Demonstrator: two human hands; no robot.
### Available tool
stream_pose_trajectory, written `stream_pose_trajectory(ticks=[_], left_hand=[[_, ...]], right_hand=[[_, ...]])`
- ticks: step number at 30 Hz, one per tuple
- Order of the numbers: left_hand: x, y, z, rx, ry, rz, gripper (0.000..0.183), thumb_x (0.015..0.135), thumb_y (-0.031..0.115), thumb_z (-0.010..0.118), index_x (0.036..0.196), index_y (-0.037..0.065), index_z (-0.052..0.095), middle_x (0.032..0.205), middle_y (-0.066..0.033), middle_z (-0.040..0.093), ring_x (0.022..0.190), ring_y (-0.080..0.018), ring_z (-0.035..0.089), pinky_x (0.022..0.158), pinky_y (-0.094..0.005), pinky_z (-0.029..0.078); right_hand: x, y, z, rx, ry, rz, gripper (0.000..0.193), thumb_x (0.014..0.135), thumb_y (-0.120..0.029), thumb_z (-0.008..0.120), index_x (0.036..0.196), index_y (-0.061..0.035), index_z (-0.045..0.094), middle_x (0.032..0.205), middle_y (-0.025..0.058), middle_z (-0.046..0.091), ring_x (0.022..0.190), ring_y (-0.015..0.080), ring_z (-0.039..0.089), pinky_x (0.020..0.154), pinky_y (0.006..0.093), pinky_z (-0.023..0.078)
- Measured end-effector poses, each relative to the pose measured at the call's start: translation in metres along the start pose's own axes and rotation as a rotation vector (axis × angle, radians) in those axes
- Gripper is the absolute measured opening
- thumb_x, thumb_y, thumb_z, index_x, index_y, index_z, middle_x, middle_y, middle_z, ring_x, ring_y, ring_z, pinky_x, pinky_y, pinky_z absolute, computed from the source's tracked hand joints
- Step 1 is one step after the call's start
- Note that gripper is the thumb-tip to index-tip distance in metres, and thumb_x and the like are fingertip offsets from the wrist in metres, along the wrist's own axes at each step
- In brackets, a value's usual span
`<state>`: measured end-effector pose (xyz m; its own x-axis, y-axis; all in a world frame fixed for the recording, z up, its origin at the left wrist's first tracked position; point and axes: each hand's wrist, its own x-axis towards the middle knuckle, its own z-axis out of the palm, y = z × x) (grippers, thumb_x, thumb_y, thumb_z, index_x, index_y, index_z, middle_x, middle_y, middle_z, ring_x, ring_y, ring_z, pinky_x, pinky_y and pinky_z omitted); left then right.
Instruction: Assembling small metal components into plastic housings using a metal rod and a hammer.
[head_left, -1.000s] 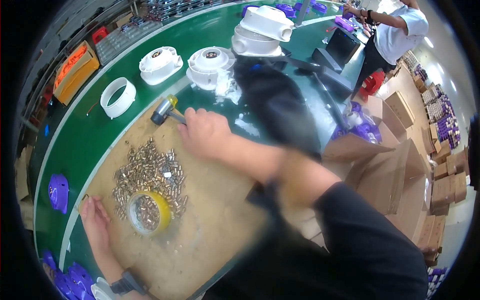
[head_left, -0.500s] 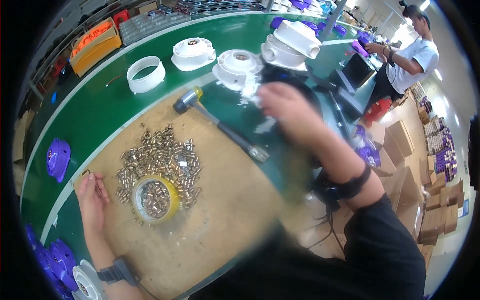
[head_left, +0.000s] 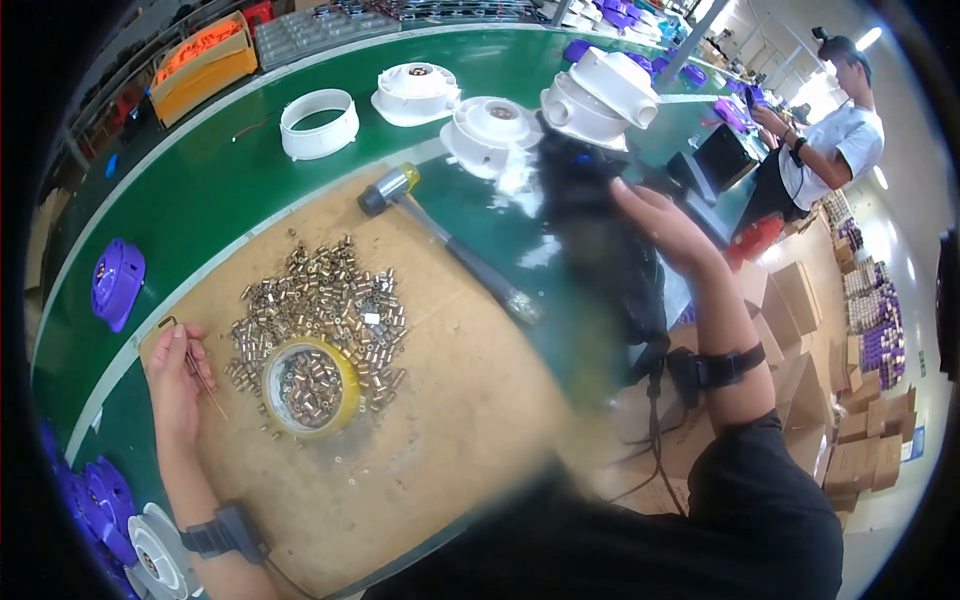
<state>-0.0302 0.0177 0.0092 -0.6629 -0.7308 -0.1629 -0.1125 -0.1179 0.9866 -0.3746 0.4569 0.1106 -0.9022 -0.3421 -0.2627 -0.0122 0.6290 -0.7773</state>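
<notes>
At the left edge of the brown board, my left hand [head_left: 180, 375] is closed round a thin L-shaped hex key [head_left: 212, 397]. Its short bent end rises above the fingertips. To the right, my right hand [head_left: 665, 222] is at a black, bag-like thing [head_left: 610, 230], its thumb stretched along the top. The fingers are hidden, so I cannot tell whether they grip it. Small metal sleeves [head_left: 320, 280] lie heaped between my hands. More fill a yellow tape roll [head_left: 352, 392]. A mallet [head_left: 450, 245] with a black-and-yellow head rests at the board's far right side.
White round housings [head_left: 415, 95] and a white ring [head_left: 320, 125] stand along the far green bench. A purple housing [head_left: 118, 285] sits at left. Further back are a box of orange parts [head_left: 203, 65] and, at right, a person [head_left: 835, 130] working. Cardboard boxes [head_left: 790, 300] fill the right.
My right hand has moved right, from beside the crumpled white plastic to the black thing. My left hand still holds the hex key, its long shaft now more visible. The view has shifted slightly.
</notes>
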Motion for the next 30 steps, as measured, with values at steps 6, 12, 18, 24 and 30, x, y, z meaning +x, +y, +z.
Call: stream_pose_trajectory(ticks=[6,12,18,24,30], left_hand=[[0.003,-0.003,-0.001,-0.004,-0.021,0.003,0.024,0.099,0.031,0.049,0.098,0.009,0.059,0.073,0.0044,0.050,0.058,-0.0046,0.046,0.047,-0.0193,0.037],[0.002,-0.001,-0.002,0.004,-0.011,0.007,0.024,0.099,0.030,0.049,0.098,0.009,0.059,0.072,0.0045,0.050,0.058,-0.0048,0.046,0.047,-0.0195,0.037],[0.002,0.001,0.004,0.006,0.005,0.000,0.024,0.099,0.030,0.049,0.097,0.008,0.059,0.070,0.0043,0.050,0.055,-0.0049,0.047,0.049,-0.0205,0.039],[0.001,0.000,-0.001,0.021,-0.008,0.003,0.024,0.099,0.030,0.049,0.097,0.008,0.060,0.071,0.0048,0.051,0.056,-0.0045,0.048,0.049,-0.0203,0.039],[-0.001,0.002,0.000,0.032,-0.003,0.008,0.025,0.099,0.030,0.049,0.098,0.008,0.059,0.073,0.0046,0.050,0.058,-0.0045,0.048,0.050,-0.0201,0.040]], right_hand=[[0.012,0.011,-0.006,0.264,-0.067,0.021,0.061,0.093,-0.047,0.057,0.122,0.0058,0.054,0.115,0.0129,0.063,0.102,0.0176,0.061,0.094,0.0272,0.045],[0.015,0.012,-0.005,0.333,-0.090,0.037,0.058,0.093,-0.046,0.057,0.122,0.0050,0.055,0.116,0.0131,0.063,0.105,0.0173,0.060,0.095,0.0264,0.044],[0.024,0.018,-0.011,0.423,-0.046,-0.082,0.062,0.097,-0.049,0.049,0.123,0.0067,0.055,0.118,0.0139,0.062,0.108,0.0191,0.057,0.100,0.0281,0.039],[0.030,0.014,-0.015,0.174,0.040,-0.224,0.040,0.099,-0.026,0.047,0.126,0.0010,0.056,0.116,0.0097,0.062,0.101,0.0149,0.058,0.095,0.0267,0.041],[0.033,0.018,-0.012,0.227,-0.101,-0.349,0.034,0.092,-0.007,0.054,0.125,-0.0039,0.058,0.113,0.0065,0.063,0.098,0.0114,0.058,0.088,0.0242,0.044]])
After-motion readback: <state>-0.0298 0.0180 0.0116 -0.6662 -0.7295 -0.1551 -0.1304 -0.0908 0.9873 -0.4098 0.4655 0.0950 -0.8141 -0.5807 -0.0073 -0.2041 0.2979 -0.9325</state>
